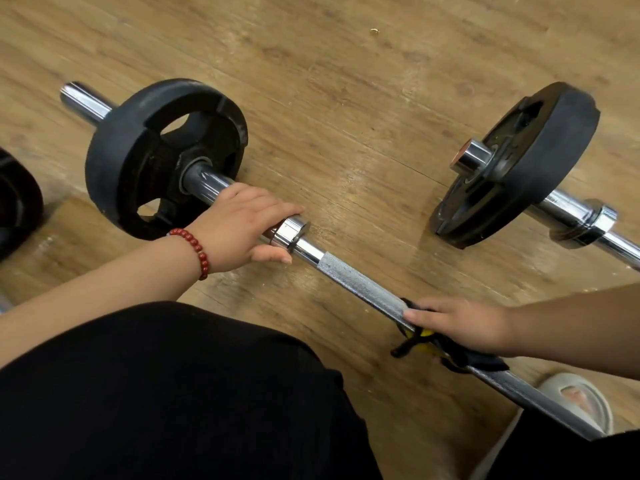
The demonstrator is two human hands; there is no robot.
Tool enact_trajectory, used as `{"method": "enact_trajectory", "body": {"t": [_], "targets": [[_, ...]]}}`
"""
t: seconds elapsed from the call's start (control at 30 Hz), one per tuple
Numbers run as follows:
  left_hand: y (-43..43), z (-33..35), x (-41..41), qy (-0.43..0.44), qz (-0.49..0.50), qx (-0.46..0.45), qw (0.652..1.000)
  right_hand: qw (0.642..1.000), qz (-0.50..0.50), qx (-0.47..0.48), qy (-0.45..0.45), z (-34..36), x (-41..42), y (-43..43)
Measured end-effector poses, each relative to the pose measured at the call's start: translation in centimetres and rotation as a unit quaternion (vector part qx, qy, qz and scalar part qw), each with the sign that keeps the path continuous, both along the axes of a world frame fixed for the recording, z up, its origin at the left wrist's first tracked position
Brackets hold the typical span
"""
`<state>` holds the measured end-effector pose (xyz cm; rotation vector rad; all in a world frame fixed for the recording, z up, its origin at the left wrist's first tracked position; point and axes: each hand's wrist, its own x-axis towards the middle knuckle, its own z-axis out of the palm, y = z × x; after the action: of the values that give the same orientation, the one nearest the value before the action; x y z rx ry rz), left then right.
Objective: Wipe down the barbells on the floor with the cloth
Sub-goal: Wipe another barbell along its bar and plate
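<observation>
Where right hand [462,329] grips, cloth [420,339] mostly hidden

Two barbells [360,287] [568,211], three-ish plates [114,157] [543,161] [17,206], one cloth [481,362]

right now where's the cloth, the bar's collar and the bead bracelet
cloth [421,337]: head view, its yellow fold
collar [298,235]: head view, its chrome flange
bead bracelet [195,247]: head view, its middle beads
</observation>
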<state>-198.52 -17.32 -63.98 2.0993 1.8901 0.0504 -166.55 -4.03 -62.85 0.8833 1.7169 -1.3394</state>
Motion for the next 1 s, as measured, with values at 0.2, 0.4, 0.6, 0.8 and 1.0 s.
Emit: {"method": "enact_trajectory", "body": {"t": [0.2, 0.4, 0.6, 0.8, 1.0], "targets": [[0.6, 0.1, 0.1, 0.000, -0.001, 0.009, 1.000, 0.979, 0.023, 0.113, 0.166, -0.5, -7.7, -1.0], [0.6, 0.0, 0.1, 0.006, 0.003, 0.011, 1.000, 0.976, 0.092, 0.099, 0.171, -0.3, -6.0, -0.8], [0.4, -0.4, 0.4, 0.006, 0.051, 0.034, 0.998, 0.952, 0.123, 0.167, 0.225, -0.6, -9.1, -1.4], [-1.0, 1.7, -0.3, 0.055, 0.173, 0.143, 0.973, 0.911, -0.159, 0.254, 0.285, 0.3, -13.2, -2.0], [-2.2, 2.6, -2.7, 0.104, 0.209, 0.149, 0.961, 0.892, 0.037, 0.296, 0.340, 1.6, -19.6, -2.8]]}}
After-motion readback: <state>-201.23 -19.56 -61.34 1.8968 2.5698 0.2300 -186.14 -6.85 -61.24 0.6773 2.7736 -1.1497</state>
